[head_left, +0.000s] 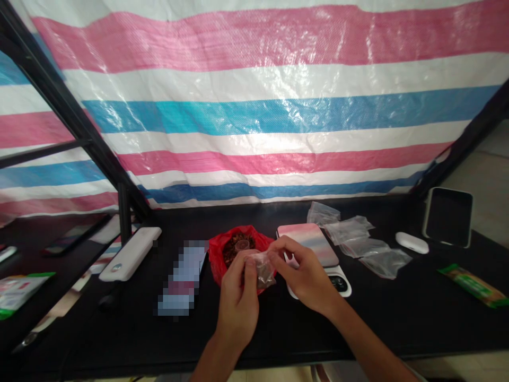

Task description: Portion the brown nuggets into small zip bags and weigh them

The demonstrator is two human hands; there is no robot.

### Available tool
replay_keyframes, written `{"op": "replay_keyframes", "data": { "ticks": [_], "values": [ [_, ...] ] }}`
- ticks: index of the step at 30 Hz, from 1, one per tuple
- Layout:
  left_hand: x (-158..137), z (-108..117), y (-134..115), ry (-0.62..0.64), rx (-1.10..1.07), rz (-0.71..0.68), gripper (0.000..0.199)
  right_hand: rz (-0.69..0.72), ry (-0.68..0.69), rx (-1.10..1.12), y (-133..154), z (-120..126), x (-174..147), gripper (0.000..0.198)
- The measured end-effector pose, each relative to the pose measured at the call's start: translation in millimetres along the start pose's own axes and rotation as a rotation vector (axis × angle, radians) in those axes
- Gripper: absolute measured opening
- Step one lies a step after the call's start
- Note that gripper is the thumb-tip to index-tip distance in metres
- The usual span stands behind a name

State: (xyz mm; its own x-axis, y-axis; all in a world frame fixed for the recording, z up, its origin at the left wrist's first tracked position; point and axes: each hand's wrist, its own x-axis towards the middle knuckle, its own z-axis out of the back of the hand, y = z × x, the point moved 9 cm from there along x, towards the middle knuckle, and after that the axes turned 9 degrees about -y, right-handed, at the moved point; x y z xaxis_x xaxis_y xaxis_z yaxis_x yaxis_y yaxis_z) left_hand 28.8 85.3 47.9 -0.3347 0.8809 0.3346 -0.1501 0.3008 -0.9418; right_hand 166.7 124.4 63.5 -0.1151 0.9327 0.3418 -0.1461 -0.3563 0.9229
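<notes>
- Both hands, left hand (237, 297) and right hand (304, 273), pinch a small filled bag (263, 270) between their fingers, apparently sealing it.
- Beyond the fingers sits the red bag (217, 254); just right, the scale (314, 249), likely wanted next.

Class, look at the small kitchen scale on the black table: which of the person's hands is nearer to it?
Right. The right hand lies over the scale's near left edge, pinching the small plastic bag. The left hand holds the bag farther left, in front of the red bag.

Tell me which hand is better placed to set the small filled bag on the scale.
Probably the right hand. It pinches the small bag together with the left hand, but it already lies just in front of the scale; the left is nearer the red bag.
</notes>
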Motion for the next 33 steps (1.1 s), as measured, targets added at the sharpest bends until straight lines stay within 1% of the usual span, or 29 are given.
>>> {"op": "replay_keyframes", "data": {
  "ticks": [4, 11, 14, 17, 20, 24, 26, 28, 30, 33],
  "values": [
    [0, -3, 2, 0.014, -0.003, 0.008, 0.037, -0.006, -0.008, -0.010, -2, 0, -2, 0.021],
    [-3, -10, -4, 0.057, 0.014, -0.049, 0.031, 0.068, -0.036, -0.032, 5, 7, -5, 0.014],
    [-4, -11, -2, 0.035, 0.024, -0.045, 0.023, 0.107, -0.056, -0.058, 9, 12, -7, 0.015],
    [-3, -10, 1, -0.008, 0.021, -0.056, 0.019, 0.118, -0.043, -0.047, 9, 15, -9, 0.012],
    [-2, -12, -3, -0.009, 0.019, -0.134, 0.016, 0.106, -0.027, -0.007, 6, 17, -11, 0.009],
    [-4, -16, -16, 0.036, 0.055, -0.265, 0.010, 0.121, -0.035, 0.000, 8, 23, -11, 0.010],
    [-5, -17, -24, 0.062, 0.071, -0.324, 0.009, 0.127, -0.034, -0.003, 8, 26, -10, 0.010],
    [-5, -15, -28, 0.068, 0.077, -0.354, 0.011, 0.114, -0.036, 0.003, 6, 29, -9, 0.006],
    [-4, -9, -27, 0.033, 0.081, -0.342, 0.013, 0.094, -0.055, 0.026, 2, 33, -7, 0.007],
    [-1, -1, -24, -0.018, 0.085, -0.300, 0.013, 0.088, -0.068, 0.096, 0, 34, -5, 0.017]
  ]
}}
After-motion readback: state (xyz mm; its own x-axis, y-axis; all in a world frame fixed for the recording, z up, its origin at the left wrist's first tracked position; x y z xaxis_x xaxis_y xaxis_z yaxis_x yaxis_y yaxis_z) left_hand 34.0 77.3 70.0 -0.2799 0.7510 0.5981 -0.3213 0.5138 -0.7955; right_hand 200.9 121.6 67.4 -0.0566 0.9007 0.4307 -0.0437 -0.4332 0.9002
